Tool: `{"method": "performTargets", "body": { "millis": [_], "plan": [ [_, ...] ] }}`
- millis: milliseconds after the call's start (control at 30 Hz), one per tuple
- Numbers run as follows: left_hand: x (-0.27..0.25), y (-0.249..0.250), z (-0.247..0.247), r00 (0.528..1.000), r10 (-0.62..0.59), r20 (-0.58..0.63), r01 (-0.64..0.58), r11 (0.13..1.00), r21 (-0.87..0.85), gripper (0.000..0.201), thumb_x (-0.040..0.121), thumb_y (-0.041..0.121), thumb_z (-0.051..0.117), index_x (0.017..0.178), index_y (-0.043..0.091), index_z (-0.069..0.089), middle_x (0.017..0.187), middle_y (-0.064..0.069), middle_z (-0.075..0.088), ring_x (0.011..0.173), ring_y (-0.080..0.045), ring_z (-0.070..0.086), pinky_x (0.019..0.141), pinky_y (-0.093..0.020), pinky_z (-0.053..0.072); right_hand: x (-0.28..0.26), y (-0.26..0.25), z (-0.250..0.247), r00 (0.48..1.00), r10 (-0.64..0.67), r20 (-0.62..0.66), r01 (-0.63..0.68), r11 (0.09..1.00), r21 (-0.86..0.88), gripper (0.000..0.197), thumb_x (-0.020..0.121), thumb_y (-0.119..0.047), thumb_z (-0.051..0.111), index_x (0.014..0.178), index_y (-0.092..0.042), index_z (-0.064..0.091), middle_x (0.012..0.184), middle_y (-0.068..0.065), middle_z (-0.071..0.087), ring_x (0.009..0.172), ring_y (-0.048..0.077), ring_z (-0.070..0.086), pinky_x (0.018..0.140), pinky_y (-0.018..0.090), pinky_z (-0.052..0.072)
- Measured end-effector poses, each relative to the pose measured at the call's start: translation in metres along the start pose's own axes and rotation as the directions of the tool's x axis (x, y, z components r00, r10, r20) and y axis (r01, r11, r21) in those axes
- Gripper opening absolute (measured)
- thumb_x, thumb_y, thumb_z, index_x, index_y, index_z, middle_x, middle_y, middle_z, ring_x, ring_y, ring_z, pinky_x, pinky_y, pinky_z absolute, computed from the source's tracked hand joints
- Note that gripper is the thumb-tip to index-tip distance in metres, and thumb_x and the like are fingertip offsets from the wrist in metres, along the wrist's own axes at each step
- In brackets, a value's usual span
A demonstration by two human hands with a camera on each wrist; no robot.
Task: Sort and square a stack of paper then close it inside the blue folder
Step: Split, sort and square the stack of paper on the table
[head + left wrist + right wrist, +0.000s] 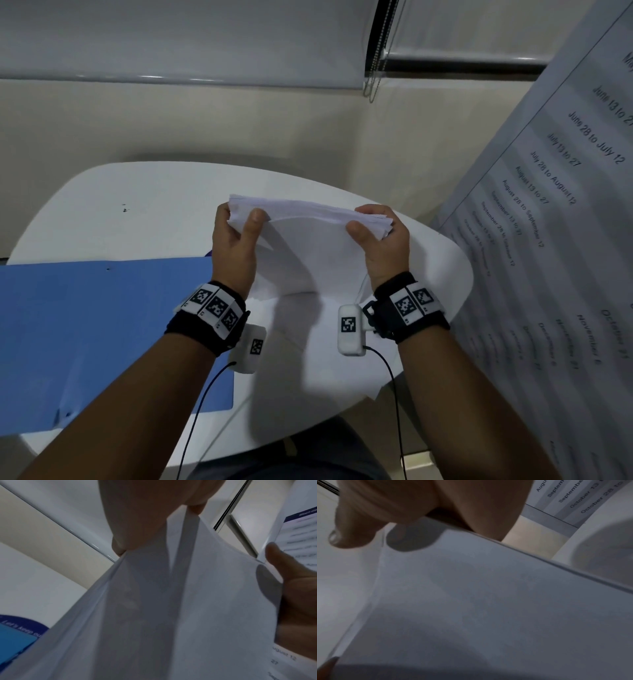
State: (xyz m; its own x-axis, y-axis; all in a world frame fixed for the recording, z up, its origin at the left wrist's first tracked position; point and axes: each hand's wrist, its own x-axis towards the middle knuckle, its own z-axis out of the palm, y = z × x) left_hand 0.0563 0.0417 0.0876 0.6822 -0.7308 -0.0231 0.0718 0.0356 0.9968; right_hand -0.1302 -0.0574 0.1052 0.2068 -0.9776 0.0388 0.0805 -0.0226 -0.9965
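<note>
A stack of white paper (308, 240) stands on its lower edge above the white table (137, 205), held upright between both hands. My left hand (236, 233) grips its left side, thumb on the near face. My right hand (380, 236) grips the right side the same way. The top edges of the sheets are fanned and uneven. The blue folder (102, 335) lies flat on the table at the left. In the left wrist view the paper (171, 608) fills the frame, with the right hand (295, 591) at its far side. In the right wrist view the paper (488, 608) is seen under my thumb.
A large printed sheet of date ranges (555, 240) hangs at the right, close to my right arm. A wall and window blind (171, 41) stand behind the table. A loose white sheet (325, 370) lies flat on the table under the hands.
</note>
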Motion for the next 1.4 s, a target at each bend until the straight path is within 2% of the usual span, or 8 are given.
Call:
{"method": "performTargets", "body": {
  "millis": [200,433,667,767,967,1133,1300,1400],
  "plan": [
    [0.0,0.005,0.0,0.995,-0.025,-0.097,0.026,1.0,0.007,0.021,0.081,0.045,0.066,0.097,0.032,0.061,0.102,-0.002,0.069,0.093,-0.027,0.065,0.084,-0.052,0.054,-0.01,0.005,-0.001,0.992,-0.017,-0.124,0.015,1.0,-0.014,0.025,0.083,-0.008,0.073,0.104,0.0,0.061,0.091,-0.002,0.066,0.082,0.0,0.063,0.074,0.014,0.049],
    [0.001,0.012,0.015,0.984,0.042,-0.173,-0.042,0.999,0.008,0.026,0.088,0.027,0.074,0.105,0.012,0.06,0.094,0.004,0.067,0.081,-0.008,0.064,0.073,-0.024,0.054,-0.017,0.004,0.006,0.98,-0.063,-0.188,0.056,0.998,-0.041,0.022,0.087,-0.005,0.068,0.107,-0.008,0.059,0.098,-0.001,0.063,0.087,0.003,0.062,0.074,0.012,0.049],
    [0.005,0.007,0.009,0.982,0.058,-0.181,-0.054,0.998,0.025,0.023,0.089,0.028,0.061,0.109,0.017,0.058,0.099,-0.001,0.064,0.084,-0.016,0.058,0.082,-0.045,0.054,-0.012,0.014,0.0,0.963,-0.036,-0.268,0.041,0.999,0.015,0.018,0.093,-0.008,0.061,0.109,-0.014,0.057,0.09,-0.01,0.058,0.08,-0.008,0.056,0.076,0.011,0.045],
    [0.003,0.006,0.011,0.986,0.088,-0.145,-0.084,0.996,0.031,0.025,0.093,0.034,0.058,0.113,0.017,0.056,0.104,0.002,0.064,0.091,-0.012,0.061,0.085,-0.034,0.053,-0.012,0.015,0.003,0.965,-0.016,-0.261,0.022,1.0,0.021,0.016,0.095,-0.01,0.058,0.11,-0.015,0.056,0.097,-0.01,0.058,0.084,-0.011,0.057,0.078,0.01,0.045],
    [0.007,-0.002,0.008,0.994,0.007,-0.114,-0.003,0.999,0.033,0.028,0.097,0.046,0.057,0.096,0.018,0.059,0.081,0.013,0.062,0.074,-0.008,0.059,0.071,-0.029,0.05,-0.007,0.013,0.004,0.981,0.124,-0.151,-0.129,0.992,-0.019,0.02,0.082,-0.036,0.072,0.095,-0.025,0.06,0.097,-0.002,0.065,0.095,0.015,0.062,0.092,0.039,0.053],
    [0.005,-0.002,0.01,1.0,0.001,-0.008,0.0,0.998,0.064,0.033,0.094,0.038,0.066,0.12,0.018,0.061,0.104,0.01,0.069,0.09,0.003,0.067,0.078,-0.023,0.052,-0.006,0.006,0.0,0.974,0.207,-0.088,-0.21,0.977,-0.035,0.036,0.068,-0.011,0.086,0.081,-0.028,0.057,0.077,-0.019,0.065,0.068,-0.01,0.064,0.063,0.006,0.049],
    [0.006,-0.002,-0.006,0.996,0.001,0.085,-0.007,0.997,0.073,0.044,0.073,0.051,0.076,0.109,0.03,0.059,0.106,0.004,0.07,0.095,-0.016,0.069,0.073,-0.038,0.058,-0.01,0.005,-0.012,0.989,0.143,-0.025,-0.145,0.981,-0.127,0.039,0.065,-0.013,0.089,0.097,-0.018,0.068,0.093,-0.007,0.073,0.088,0.006,0.07,0.078,0.02,0.055],
    [0.006,-0.002,-0.007,0.995,0.029,0.095,-0.04,0.992,0.116,0.045,0.076,0.026,0.086,0.114,0.023,0.06,0.108,0.006,0.071,0.101,-0.013,0.069,0.081,-0.037,0.058,-0.01,0.005,-0.01,0.993,0.118,-0.028,-0.121,0.986,-0.114,0.031,0.067,-0.01,0.087,0.092,-0.015,0.07,0.09,-0.005,0.073,0.086,0.01,0.07,0.079,0.023,0.055]
  ]
}}
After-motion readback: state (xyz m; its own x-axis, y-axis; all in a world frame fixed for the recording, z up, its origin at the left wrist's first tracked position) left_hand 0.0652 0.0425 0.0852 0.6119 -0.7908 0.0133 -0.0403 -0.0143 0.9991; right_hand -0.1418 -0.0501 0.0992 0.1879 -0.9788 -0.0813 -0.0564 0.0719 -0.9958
